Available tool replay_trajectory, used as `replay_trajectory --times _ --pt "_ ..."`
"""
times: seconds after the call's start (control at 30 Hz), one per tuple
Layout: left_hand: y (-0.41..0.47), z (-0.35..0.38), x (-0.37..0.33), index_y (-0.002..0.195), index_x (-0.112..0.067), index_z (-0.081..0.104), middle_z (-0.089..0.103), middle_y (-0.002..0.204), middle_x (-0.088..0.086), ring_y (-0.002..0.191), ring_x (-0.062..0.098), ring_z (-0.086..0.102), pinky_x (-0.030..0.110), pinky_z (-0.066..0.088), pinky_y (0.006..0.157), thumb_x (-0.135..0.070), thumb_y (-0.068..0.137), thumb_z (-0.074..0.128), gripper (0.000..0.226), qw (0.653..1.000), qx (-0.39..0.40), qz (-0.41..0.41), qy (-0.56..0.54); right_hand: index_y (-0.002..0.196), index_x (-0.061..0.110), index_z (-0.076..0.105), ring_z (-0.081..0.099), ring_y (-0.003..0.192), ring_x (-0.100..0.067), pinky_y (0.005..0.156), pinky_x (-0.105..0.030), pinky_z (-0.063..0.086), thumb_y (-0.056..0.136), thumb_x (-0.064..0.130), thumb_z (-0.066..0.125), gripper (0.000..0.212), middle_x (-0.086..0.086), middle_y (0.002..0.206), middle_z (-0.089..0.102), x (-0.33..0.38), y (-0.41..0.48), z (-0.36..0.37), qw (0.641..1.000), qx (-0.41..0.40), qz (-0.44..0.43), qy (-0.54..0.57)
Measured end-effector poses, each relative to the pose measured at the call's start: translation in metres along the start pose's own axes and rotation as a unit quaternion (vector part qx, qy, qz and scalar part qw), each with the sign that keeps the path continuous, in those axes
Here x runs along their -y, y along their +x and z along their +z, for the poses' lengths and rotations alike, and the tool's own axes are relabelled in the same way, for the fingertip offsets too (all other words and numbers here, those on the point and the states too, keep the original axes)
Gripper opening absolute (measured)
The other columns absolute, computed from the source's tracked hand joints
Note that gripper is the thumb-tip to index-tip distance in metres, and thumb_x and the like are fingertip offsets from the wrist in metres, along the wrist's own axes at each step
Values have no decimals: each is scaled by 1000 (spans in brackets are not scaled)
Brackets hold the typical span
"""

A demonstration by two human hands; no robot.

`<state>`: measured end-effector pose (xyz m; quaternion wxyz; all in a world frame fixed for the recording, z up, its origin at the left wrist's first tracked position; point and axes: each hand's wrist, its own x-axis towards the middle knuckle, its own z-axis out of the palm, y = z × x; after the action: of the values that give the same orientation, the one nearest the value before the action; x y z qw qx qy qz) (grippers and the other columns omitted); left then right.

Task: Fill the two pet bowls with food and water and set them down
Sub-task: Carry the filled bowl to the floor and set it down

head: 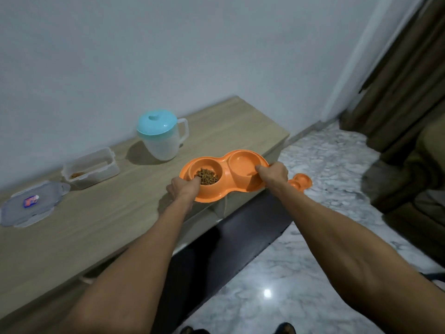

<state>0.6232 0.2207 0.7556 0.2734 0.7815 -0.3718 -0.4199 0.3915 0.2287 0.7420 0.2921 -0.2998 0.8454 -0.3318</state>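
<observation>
An orange double pet bowl (225,173) hangs partly over the front edge of the wooden cabinet top (96,213). Its left well holds brown kibble (207,176); its right well (242,162) looks glossy, and whether water is in it I cannot tell. My left hand (184,188) grips the bowl's left rim with the thumb in the kibble well. My right hand (272,175) grips the right rim. A clear jug with a turquoise lid (160,136) stands behind the bowl. An open clear food box (91,168) with a little kibble sits to the left.
The box's lid (31,204) lies flat at the far left of the cabinet top. An orange reflection (299,183) shows on the glossy marble floor (313,273) to the right. A brown curtain (397,80) and a dark sofa (414,189) stand at the right.
</observation>
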Motion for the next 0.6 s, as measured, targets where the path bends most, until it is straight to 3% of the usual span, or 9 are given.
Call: replay_trajectory --times 0.1,0.2,0.33,0.47,0.6 --pt "-28 60 -26 118 -7 65 58 129 18 112 38 60 42 51 97 -45 69 71 62 1000 17 16 -4 98 0 67 67 90 -39 77 -47 59 64 47 65 58 -20 104 68 -28 35 -63 1000 -16 8 19" --pt "-55 123 -52 117 -6 67 60 128 19 116 36 59 37 50 95 -44 72 73 60 999 20 42 -2 95 -2 67 67 86 -37 69 -41 57 70 41 68 50 -20 103 67 -49 67 -127 999 -32 7 31" --pt "-92 202 -83 118 -1 65 59 128 17 113 34 60 34 49 89 -37 75 73 57 997 45 67 -7 91 0 66 67 87 -39 75 -48 60 66 41 67 48 -20 106 66 -78 107 -203 998 -51 16 34" --pt "-116 270 -110 107 -4 67 63 121 16 108 33 62 37 54 88 -39 73 73 49 994 69 85 0 96 1 66 66 91 -38 75 -50 60 60 45 65 56 -19 109 65 -105 149 -263 997 -65 24 35" --pt "-130 333 -141 104 -3 70 64 118 16 107 32 62 39 54 87 -39 70 74 50 992 73 103 14 88 -2 64 65 82 -35 73 -51 61 72 32 69 38 -18 97 66 -123 187 -309 994 -81 38 54"
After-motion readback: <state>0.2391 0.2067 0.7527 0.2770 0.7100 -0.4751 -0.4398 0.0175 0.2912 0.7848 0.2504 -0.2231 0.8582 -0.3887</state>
